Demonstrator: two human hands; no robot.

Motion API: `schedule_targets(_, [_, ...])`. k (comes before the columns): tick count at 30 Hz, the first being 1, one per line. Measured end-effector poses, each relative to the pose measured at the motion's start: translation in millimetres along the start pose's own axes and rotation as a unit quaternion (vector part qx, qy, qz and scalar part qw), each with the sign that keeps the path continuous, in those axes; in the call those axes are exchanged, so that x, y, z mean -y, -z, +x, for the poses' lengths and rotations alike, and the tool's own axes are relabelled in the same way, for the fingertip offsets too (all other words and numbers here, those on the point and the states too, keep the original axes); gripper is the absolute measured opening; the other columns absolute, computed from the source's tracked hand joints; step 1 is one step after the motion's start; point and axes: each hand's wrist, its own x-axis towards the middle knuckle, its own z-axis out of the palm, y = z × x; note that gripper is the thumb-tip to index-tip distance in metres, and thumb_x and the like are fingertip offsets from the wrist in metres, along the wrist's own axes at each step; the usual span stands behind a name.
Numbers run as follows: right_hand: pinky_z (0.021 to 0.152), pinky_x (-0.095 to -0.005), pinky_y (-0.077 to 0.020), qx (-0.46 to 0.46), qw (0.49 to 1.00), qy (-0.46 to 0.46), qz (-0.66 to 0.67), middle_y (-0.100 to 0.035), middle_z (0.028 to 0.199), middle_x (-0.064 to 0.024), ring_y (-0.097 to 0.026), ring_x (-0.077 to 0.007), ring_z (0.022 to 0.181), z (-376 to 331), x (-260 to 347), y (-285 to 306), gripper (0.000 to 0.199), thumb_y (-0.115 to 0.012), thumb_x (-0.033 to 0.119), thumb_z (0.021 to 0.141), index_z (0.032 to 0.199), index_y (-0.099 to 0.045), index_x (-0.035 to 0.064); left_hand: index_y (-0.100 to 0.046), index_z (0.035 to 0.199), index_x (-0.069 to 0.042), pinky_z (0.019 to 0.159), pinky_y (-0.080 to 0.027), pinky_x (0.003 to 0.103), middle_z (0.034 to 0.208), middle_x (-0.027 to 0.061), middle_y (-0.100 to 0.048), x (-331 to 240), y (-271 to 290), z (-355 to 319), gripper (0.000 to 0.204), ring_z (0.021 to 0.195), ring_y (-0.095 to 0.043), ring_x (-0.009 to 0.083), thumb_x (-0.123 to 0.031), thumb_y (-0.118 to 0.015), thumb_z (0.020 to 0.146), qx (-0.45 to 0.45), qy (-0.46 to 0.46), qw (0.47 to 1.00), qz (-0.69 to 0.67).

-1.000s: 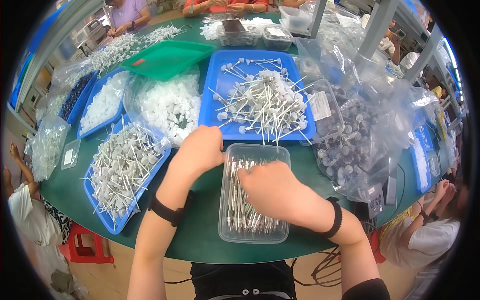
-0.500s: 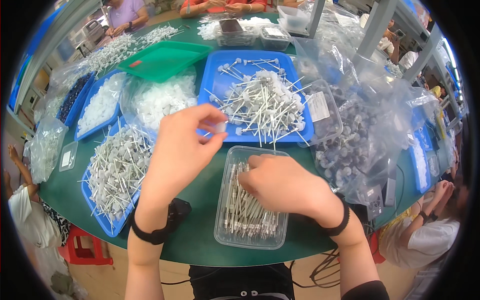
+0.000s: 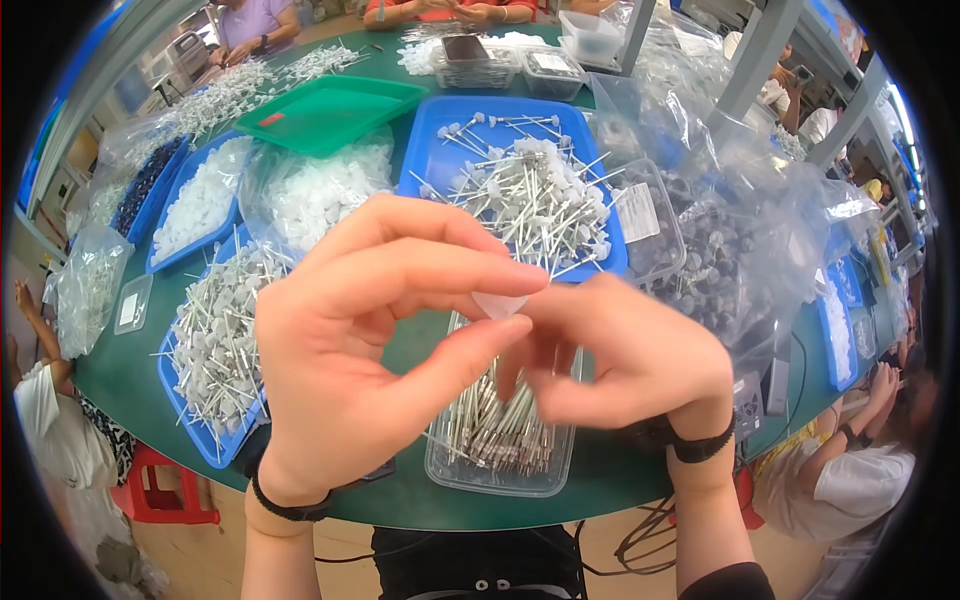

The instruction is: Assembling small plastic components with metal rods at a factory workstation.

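Observation:
My left hand (image 3: 345, 340) is raised over the table, pinching a small whitish translucent cap (image 3: 497, 304) between thumb and fingertips. Right beside the cap is my right hand (image 3: 640, 350), its fingers curled together and partly blurred; whatever they hold is hidden. Below both hands stands a clear plastic box (image 3: 500, 487) of thin rods with metallic ends (image 3: 495, 435), partly covered by the right hand. Behind them, a blue tray (image 3: 424, 150) carries a heap of white rods with whitish caps on their ends (image 3: 540, 200).
Similar capped rods fill another blue tray (image 3: 212, 452) at the left. A green tray (image 3: 335, 115) rests over a bag of white caps (image 3: 325, 190). Bags of dark grey parts (image 3: 700, 260) and grey posts (image 3: 755, 70) stand at the right. Other people sit around the table.
My right hand has lifted out of the box of rods, up to the cap. My left hand has moved right and closer with the cap, so both hands now meet above the box.

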Motion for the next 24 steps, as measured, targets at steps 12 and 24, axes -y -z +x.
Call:
schedule_targets(12, [0.049,-0.0146,-0.0313,-0.286,0.953,0.081,0.065,-0.048,0.066,-0.0035,-0.041,-0.0045,0.054,-8.6,29.4,4.4,0.020,-0.049,0.008,0.074,0.090,-0.047,-0.0043,-0.053,0.088,0.005,0.059,-0.044,0.023,0.073,0.0123,-0.057,-5.7,-12.9,-2.0,0.015,0.063,-0.056,0.0159,-0.005,-0.048,0.079,-0.064,0.053,0.994,-0.072])
schedule_targets(24, [0.053,-0.0155,-0.0299,-0.502,0.839,0.170,0.122,-0.058,0.080,-0.0101,-0.040,-0.0048,0.055,-6.1,35.4,-11.8,0.037,-0.024,0.025,0.090,0.107,-0.038,-0.0049,-0.052,0.092,0.008,0.069,-0.048,0.027,0.084,0.0170,-0.057,-6.7,-24.9,-6.6,0.026,0.077,-0.058,0.0205,0.014,-0.053,0.066,-0.006,0.108,0.989,-0.105])
